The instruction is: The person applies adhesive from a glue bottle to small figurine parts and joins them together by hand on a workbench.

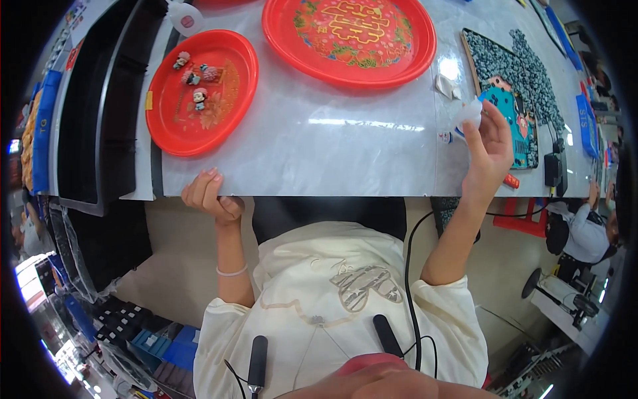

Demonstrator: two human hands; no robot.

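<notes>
My left hand (211, 195) rests at the table's front edge with its fingers curled in; whether anything is inside them is hidden. Just beyond it lies a red oval tray (229, 133) holding several small painted figurines (200, 100) with pink and dark parts. At the right, my right hand (490, 141) is raised over the table, its thumb and fingers closed around a small translucent white squeeze bottle (471, 113). Beneath and beside that hand are a teal patterned mat (505, 106) and a crumpled white tissue (448, 87).
A larger red tray (399, 78) with a gold and floral print stands at the far middle. Another white bottle (184, 18) is at the far left, beside a black bin (109, 100). A dark speckled board (488, 50), a red-orange object (511, 181) and a black adapter (553, 169) lie right.
</notes>
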